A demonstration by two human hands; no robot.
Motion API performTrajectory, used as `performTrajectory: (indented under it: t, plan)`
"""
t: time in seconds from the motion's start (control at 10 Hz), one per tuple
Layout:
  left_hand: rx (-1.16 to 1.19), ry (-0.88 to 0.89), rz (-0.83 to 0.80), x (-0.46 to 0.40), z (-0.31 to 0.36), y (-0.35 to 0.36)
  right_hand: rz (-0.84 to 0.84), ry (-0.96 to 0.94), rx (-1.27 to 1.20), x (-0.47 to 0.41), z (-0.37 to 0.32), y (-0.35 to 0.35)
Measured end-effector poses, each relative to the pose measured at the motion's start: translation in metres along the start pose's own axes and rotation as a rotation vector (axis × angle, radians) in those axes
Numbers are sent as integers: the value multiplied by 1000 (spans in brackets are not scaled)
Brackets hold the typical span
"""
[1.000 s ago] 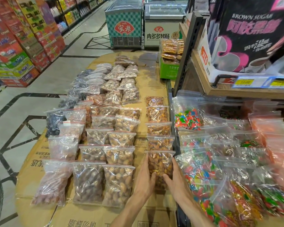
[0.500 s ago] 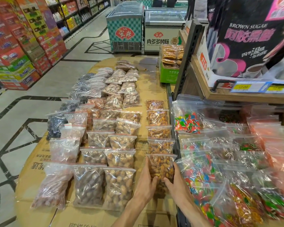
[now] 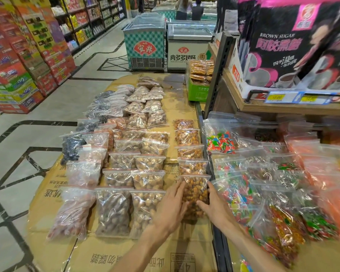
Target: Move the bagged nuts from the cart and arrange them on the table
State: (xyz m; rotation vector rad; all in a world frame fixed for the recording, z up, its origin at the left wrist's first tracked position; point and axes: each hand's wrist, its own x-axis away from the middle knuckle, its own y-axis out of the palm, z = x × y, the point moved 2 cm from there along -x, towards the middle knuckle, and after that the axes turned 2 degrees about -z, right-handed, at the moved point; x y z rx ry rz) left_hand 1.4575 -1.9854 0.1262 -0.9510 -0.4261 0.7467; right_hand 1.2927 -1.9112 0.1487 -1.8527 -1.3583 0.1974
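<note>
A: Brown corrugated cardboard covers the table (image 3: 110, 250), lower centre of the frame. Rows of clear zip-top plastic bags of nuts (image 3: 130, 160) lie on it, running toward upper centre.

B: Position of the handled item?

A: The clear zip-top bag of golden-brown nuts (image 3: 194, 190) lies flat at the near end of the right-hand column, lower centre, just beside the table's right edge. Its top edge overlaps the next bag of that column.

B: Hand state?

A: The left hand (image 3: 171, 207) rests against the bag's left side, fingers straight and together. The right hand (image 3: 214, 207) rests against the right side, fingers straight, thumb lying across the bag's lower part. Neither hand is curled round the bag.

B: Adjacent items?

A: Clear bags of multicoloured candy (image 3: 236, 193) fill the right of the frame. Two chest freezers (image 3: 145, 46) stand at upper centre.
</note>
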Motion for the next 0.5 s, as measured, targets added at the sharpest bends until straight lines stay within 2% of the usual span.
performTrajectory:
  t: [0.2,0.4,0.5]
  plan:
    - [-163,130,33,13,-5,-27,43,-173,240,14,-17,-15]
    - [-323,132,1,17,-22,-68,61,-301,427,29,-45,-27]
    - [-305,132,-15,28,-20,-91,89,-333,534,34,-57,-26]
